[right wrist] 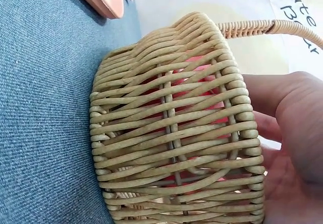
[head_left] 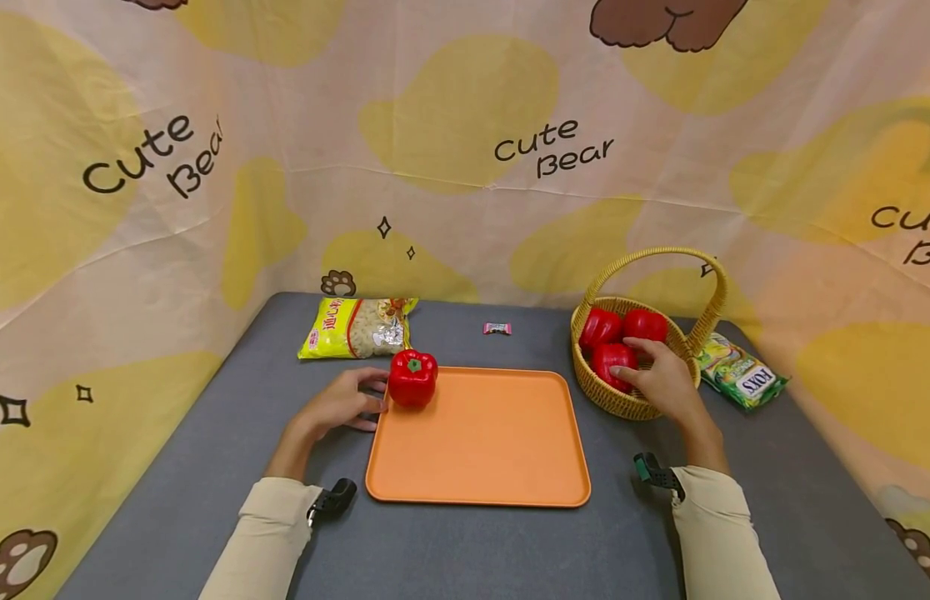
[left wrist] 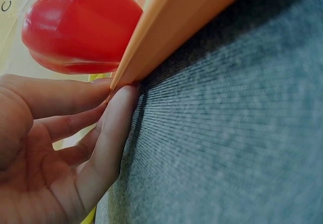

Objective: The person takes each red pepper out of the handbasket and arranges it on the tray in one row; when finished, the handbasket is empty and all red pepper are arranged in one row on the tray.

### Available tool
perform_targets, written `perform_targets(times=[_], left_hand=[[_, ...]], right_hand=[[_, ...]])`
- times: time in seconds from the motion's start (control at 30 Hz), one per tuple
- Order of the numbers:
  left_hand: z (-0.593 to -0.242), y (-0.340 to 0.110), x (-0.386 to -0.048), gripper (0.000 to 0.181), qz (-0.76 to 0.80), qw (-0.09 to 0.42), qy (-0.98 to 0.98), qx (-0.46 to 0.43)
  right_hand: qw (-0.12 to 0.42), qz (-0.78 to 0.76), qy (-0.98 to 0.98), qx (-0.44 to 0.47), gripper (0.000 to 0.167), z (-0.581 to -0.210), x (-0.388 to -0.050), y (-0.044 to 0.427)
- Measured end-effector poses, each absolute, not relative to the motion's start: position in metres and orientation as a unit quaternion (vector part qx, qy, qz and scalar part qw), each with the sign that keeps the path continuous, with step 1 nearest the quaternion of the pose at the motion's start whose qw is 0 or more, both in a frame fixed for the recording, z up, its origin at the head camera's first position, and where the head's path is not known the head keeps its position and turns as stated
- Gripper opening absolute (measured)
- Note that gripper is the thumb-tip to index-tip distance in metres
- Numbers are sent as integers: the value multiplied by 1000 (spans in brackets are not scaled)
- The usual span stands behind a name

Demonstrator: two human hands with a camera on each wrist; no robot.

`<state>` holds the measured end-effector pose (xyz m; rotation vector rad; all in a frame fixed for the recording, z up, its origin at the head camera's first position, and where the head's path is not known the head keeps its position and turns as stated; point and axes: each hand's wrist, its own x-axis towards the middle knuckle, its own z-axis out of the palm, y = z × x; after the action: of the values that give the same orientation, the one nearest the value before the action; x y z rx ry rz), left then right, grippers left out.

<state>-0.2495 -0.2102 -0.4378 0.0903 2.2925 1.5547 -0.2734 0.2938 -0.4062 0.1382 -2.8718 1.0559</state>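
My left hand (head_left: 348,402) is at the left edge of an orange tray (head_left: 480,442), its thumb and fingers pinching the rim, as the left wrist view shows. Close by, a red bell pepper (head_left: 412,379) with a green stem stands in the tray's far left corner. Over at the right, my right hand (head_left: 663,379) reaches into a woven basket (head_left: 622,406) and grips the nearest red bell pepper (head_left: 607,360). Two more red peppers (head_left: 602,327) lie behind it in the basket. From the right wrist, the wicker wall hides most of the fingertips.
A yellow snack bag (head_left: 356,327) lies behind the tray at left, and a small pink wrapped candy (head_left: 497,328) at the back. Right of the basket is a green FOX'S bag (head_left: 742,372). The basket's tall handle (head_left: 660,251) arches above it. A printed cloth hangs around the table.
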Motion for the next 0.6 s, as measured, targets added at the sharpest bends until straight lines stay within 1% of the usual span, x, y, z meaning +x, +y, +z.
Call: perform_targets(times=[0.27, 0.6], left_hand=[[-437, -210, -249, 64, 550, 187, 813, 30], [-437, -210, -250, 65, 548, 187, 815, 32]], right_hand=[[51, 356, -932, 43, 68, -406, -273, 294], [28, 386, -922, 25, 62, -402, -270, 295]])
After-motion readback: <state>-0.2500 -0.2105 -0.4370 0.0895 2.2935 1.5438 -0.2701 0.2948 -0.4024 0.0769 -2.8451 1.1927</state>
